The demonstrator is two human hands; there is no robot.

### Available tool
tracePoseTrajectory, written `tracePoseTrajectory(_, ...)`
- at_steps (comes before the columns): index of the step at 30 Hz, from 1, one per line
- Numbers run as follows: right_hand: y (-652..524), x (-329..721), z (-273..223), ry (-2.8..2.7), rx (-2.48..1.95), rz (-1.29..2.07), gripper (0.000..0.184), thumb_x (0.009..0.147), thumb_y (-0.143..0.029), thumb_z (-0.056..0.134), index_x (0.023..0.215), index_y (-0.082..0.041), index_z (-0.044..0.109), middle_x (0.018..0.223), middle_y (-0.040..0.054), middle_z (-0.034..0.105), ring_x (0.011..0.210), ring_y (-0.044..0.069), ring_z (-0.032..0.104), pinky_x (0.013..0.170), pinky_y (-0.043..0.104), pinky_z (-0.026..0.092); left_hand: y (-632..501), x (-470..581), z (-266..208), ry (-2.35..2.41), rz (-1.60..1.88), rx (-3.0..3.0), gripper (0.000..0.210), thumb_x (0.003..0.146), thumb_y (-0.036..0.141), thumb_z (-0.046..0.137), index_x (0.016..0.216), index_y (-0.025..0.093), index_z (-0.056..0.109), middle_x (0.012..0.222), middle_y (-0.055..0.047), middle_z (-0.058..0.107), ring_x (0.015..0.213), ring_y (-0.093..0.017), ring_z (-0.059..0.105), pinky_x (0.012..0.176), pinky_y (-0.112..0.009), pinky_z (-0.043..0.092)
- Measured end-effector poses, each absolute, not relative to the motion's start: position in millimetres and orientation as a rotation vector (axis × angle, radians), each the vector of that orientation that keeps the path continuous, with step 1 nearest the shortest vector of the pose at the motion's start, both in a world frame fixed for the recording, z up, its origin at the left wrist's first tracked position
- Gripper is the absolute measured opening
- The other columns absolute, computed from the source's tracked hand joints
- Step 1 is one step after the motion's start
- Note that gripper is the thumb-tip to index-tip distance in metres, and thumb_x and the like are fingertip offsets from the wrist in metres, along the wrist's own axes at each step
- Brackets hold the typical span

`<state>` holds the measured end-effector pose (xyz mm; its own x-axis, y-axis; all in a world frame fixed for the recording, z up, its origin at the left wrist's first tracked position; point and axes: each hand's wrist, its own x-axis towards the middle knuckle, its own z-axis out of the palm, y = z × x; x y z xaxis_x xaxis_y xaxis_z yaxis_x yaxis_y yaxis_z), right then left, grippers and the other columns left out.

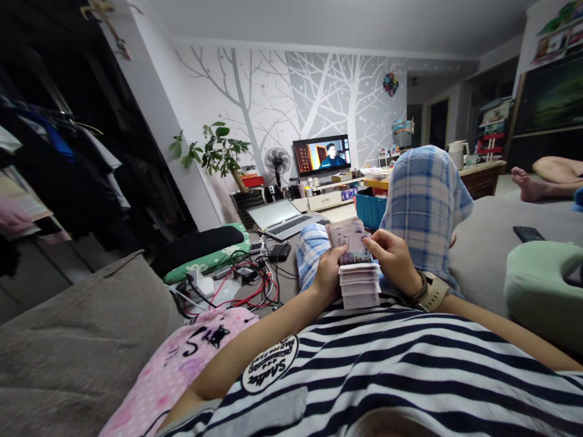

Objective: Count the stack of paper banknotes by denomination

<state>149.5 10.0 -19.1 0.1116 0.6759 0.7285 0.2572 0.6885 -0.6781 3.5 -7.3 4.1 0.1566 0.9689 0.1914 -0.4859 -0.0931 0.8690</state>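
Observation:
A fanned wad of banknotes is held upright above my lap, the figure 5 showing on the front note. My left hand grips its lower left side, thumb across the front. At the right edge, my right hand pinches a note between thumb and fingers. Just below both hands, several folded bundles of notes lie in an overlapping row on my striped shirt and lap. My knees in blue plaid trousers are raised around them. The fingers behind the wad are hidden.
Left of me lie tangled cables, a laptop and a pink blanket. On the right are a remote control, a green neck pillow and another person's foot. A television is on ahead.

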Motion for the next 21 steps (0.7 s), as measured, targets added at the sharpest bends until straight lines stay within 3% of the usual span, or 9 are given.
tracePoseTrajectory(9,5,147,-20,-1.441,-0.693,0.402,0.028,0.084,-0.043,0.061,0.071,-0.020,0.053,0.063,-0.0020,0.048,0.057,0.012,0.041,0.054,0.026,0.035,-1,5,4,0.686,1.418,0.949,0.021,0.074,0.031,0.063,0.080,0.012,0.068,0.078,-0.007,0.072,0.086,-0.022,0.067,0.082,-0.030,0.051)
tracePoseTrajectory(15,0,147,-17,-1.467,-0.655,0.418,0.028,0.085,-0.043,0.061,0.071,-0.020,0.053,0.063,-0.0021,0.047,0.058,0.013,0.040,0.056,0.027,0.035,-7,1,7,0.766,1.492,1.192,0.008,0.069,0.023,0.065,0.069,0.016,0.067,0.081,-0.006,0.073,0.093,-0.024,0.065,0.082,-0.028,0.049)
tracePoseTrajectory(21,-2,147,-17,-1.499,-0.651,0.418,0.028,0.086,-0.043,0.059,0.071,-0.020,0.054,0.064,-0.0020,0.047,0.058,0.013,0.040,0.056,0.027,0.036,-4,-2,3,0.782,1.483,1.319,0.008,0.067,0.019,0.065,0.073,0.016,0.069,0.080,-0.004,0.072,0.094,-0.023,0.064,0.081,-0.028,0.049)
